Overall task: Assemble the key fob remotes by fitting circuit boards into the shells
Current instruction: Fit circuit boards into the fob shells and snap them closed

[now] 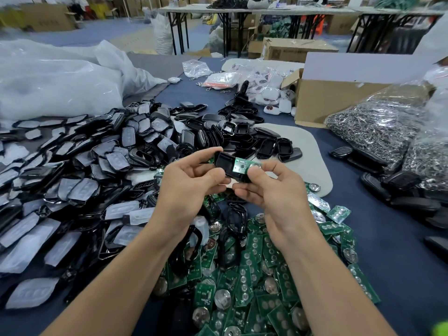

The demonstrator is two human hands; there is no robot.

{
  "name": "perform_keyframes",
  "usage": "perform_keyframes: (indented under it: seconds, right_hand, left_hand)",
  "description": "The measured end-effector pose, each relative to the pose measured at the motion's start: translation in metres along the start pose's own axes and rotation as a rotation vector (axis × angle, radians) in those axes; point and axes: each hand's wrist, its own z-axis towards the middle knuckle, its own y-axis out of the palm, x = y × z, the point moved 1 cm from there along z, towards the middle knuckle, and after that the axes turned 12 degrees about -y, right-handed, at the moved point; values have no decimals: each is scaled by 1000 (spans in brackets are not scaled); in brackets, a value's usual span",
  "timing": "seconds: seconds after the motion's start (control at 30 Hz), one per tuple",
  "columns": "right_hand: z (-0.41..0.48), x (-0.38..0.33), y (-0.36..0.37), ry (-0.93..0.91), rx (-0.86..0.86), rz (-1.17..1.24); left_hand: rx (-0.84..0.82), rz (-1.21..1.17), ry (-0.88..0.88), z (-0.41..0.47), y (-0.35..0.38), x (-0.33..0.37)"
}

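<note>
— While I watched the head feed, the left hand [191, 180] gripped a black shell [224, 162] between curled fingers and thumb, above the blue table [388, 251].
— And the right?
— I saw the right hand [271, 187] pinching a green circuit board [242, 166], its end meeting the shell's edge. Loose boards [244, 280] lay heaped below both wrists.

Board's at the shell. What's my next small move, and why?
Probably ease the board down into the shell until it seats. The right hand pinches the board with one end over the shell, the rest sticking out; the left hand grips the shell.
</note>
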Motion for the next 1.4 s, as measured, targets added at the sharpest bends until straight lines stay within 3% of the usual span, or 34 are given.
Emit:
perform_keyframes:
  seconds: [0.17,0.3,0.5,0.67,0.87,1.1,1.4]
  right_hand:
    - [-3,3,5,64,-110,0]
    - [-1,5,3,-66,-76,-144]
    - [-2,6,1,-145,-98,-240]
    - [-1,5,-2,-192,26,-269]
    - [-1,2,-7,-166,148,-252]
    - [2,-9,-6,-246,59,-29]
    - [-1,-8,-6,-458,30,-382]
  left_hand:
    - [117,-71,8,-1,3,2]
    - [197,-23,47,2,-2,4]
    - [137,73,28,3,-1,0]
    - [-97,213,44,-2,-2,-1]
    - [58,126,-33,1,-4,-6]
    - [71,81,-66,4,-6,-6]
    - [22,122,-91,4,-5,-6]
